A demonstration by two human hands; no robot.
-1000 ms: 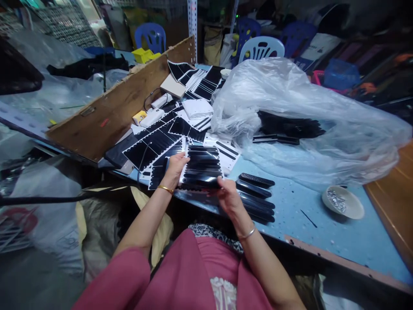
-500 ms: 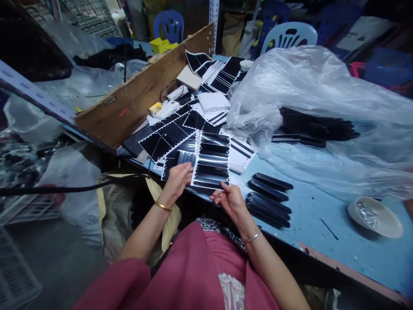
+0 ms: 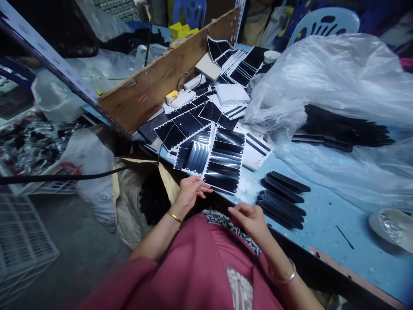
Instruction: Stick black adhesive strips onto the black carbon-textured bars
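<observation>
Sheet of black strips (image 3: pixel 225 160) lies at the near edge of the blue table (image 3: pixel 319 219). Right hand (image 3: pixel 250 218), at its lower corner half a second ago, now apart from it; thumb and forefinger meet, contents cannot be told. Left hand (image 3: pixel 189 194) touches lower left corner, fingers half curled; grip unclear.

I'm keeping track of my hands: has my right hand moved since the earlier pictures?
Yes: against the blue tabletop, your right hand has drawn back toward your body, away from the sheet of black strips.
</observation>
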